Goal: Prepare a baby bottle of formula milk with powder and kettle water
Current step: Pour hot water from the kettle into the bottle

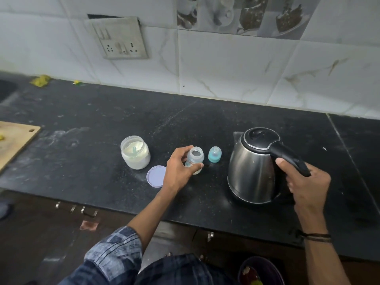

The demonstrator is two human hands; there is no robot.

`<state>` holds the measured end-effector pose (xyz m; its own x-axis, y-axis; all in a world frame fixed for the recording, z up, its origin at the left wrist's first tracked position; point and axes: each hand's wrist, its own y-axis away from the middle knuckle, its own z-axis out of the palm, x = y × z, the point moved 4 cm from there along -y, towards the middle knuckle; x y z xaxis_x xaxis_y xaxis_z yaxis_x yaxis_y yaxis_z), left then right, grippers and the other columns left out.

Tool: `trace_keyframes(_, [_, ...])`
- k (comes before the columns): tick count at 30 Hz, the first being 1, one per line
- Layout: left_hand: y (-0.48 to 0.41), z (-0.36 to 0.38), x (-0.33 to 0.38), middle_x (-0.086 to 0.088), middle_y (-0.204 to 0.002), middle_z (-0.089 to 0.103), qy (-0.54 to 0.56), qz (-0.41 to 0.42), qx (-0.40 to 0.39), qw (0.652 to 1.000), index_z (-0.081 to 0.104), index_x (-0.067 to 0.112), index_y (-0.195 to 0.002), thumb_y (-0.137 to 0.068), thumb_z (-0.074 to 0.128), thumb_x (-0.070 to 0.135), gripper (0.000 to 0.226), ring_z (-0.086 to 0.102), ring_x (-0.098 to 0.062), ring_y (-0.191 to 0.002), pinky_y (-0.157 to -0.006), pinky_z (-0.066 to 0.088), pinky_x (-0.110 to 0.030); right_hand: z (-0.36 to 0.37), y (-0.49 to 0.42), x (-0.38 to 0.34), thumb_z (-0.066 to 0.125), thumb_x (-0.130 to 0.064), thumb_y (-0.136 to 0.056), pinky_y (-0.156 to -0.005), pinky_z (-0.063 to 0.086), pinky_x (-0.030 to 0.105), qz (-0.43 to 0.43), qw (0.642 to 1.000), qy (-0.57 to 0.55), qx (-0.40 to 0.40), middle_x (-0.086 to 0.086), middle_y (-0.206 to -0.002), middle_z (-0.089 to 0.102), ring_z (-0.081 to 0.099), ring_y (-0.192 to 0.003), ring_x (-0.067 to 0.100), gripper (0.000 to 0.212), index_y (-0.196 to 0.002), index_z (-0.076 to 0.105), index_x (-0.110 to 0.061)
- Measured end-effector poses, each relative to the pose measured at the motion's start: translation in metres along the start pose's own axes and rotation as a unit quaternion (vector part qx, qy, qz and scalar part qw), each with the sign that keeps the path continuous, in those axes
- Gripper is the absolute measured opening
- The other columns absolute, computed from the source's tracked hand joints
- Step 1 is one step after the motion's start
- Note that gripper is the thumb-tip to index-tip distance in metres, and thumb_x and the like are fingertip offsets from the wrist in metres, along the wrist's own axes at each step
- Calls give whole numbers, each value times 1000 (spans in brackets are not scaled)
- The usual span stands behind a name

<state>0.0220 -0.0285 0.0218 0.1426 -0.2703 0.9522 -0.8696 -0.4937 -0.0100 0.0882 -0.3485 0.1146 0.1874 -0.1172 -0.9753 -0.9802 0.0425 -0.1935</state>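
A small clear baby bottle [195, 157] stands upright and uncapped on the black counter [102, 124], with pale powder at its bottom. My left hand [178, 167] grips it from the left side. Its teal teat cap [214, 154] stands just to the right. A steel kettle [251, 171] with a black lid sits further right, and my right hand [304, 182] is wrapped around its black handle. An open jar of white formula powder [135, 152] with a scoop inside stands to the left, its lilac lid [156, 176] lying flat in front.
A wooden cutting board [14, 140] lies at the left edge. A socket plate [120, 39] is on the tiled wall. Yellow scraps [40, 80] lie at the counter's back left. A dark bowl [261, 272] sits below the counter edge.
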Motion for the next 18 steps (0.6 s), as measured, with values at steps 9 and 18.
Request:
trace_keyframes(9, [-2, -7, -2, 10, -125, 68, 6, -8, 9, 1000, 63, 37, -118, -76, 93, 11, 58, 66, -9, -116, -101, 51, -24, 26, -13, -31, 87, -44, -66, -42, 34, 7, 6, 987, 21, -160, -17, -46, 55, 47, -39, -3, 19, -70, 80, -26])
trace_keyframes(18, [4, -5, -5, 2, -128, 69, 6, -27, -4, 1000, 63, 36, -117, -74, 93, 9, 59, 67, -17, -118, -108, 52, -38, 44, -23, -58, 91, -59, -60, -42, 36, 12, 3, 964, 127, -234, -11, -50, 62, 51, -41, 0, 41, -84, 84, -27])
